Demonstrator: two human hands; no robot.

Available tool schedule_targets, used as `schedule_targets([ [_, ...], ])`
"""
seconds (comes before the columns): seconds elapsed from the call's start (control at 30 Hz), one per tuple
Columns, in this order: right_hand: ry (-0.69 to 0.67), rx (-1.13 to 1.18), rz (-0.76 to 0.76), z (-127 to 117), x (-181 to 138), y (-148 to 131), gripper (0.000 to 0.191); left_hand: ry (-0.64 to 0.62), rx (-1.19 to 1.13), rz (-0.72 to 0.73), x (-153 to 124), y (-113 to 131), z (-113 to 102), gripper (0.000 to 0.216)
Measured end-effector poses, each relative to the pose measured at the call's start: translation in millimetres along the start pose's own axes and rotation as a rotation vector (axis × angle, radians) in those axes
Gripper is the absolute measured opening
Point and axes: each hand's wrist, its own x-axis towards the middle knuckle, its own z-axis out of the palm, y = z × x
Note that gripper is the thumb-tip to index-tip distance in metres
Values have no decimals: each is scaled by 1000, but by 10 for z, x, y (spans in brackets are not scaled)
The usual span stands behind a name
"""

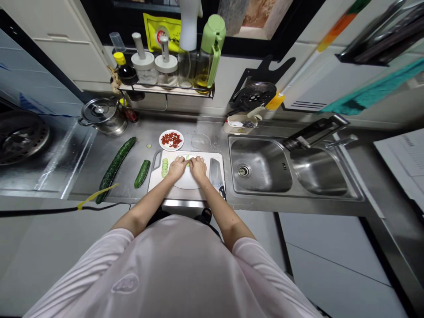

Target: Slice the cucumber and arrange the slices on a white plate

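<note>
Both my hands meet over a white plate that lies on a white cutting board. My left hand and my right hand have their fingers pinched together at a pale green cucumber slice; the fingers partly hide it. To the left of the plate, a short row of cucumber slices lies overlapped on the board. A cleaver with a black handle rests on the board's right side, apart from my right hand.
Left of the board lie a cut cucumber piece and a long cucumber. Behind it stands a small plate of chopped red pieces. A lidded pot is back left; a double sink is on the right. A bottle shelf hangs above.
</note>
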Motion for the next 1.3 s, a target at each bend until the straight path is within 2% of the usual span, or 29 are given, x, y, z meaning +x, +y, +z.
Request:
schedule_targets([
  [0.67,-49,9,8,-21,-51,-22,26,-6,-5,-5,17,-1,18,33],
  [0.93,25,63,28,-39,-187,25,27,90,-88,-15,28,-39,26,34],
  [1.03,47,88,35,-48,-278,32,28,120,-101,-64,-5,-56,8,34],
  [1.3,110,168,17,-66,-570,32,26,199,-152,-142,-276,-86,-18,31],
])
